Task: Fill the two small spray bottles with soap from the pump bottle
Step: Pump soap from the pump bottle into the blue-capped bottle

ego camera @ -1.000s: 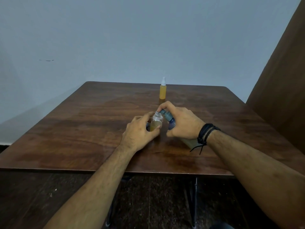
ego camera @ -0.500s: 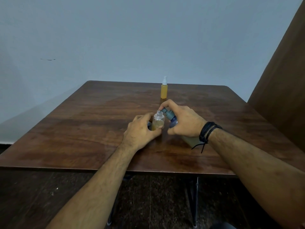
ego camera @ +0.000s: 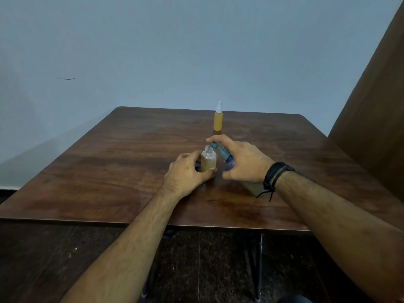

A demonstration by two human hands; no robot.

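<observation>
I had the left hand (ego camera: 188,171) wrapped round the open spray bottle (ego camera: 208,161), thumb in front near its base and fingers curled behind, so that it stood upright and steady on the tabletop (ego camera: 131,162), roughly midway between the left and right edges and somewhat nearer the front edge than the back. Its cap was off, which the filling required, and the amber soap inside reached well up the body, so I judged this bottle mostly filled. The right hand (ego camera: 244,162) gripped the pump bottle (ego camera: 227,160), tilted over toward the left so that its nozzle (ego camera: 211,146) sat right at the small bottle's open neck; a fingertip (ego camera: 208,140) lay on top of the pump head, placed to press it down, while the thumb curled under the pump bottle's shoulder to carry its weight. I could not tell whether soap was actually coming out. The pale lower body of the pump bottle showed below the right wrist, which wore dark cord bracelets (ego camera: 274,178). The two bottles stood just beside each other, close enough that the short spout could reach without dripping on the wood. The second spray bottle (ego camera: 218,120) stood upright near the back edge of the tabletop, well apart from both hands, capped with its white sprayer and full of orange liquid, so I took it as finished and parked out of the way.
</observation>
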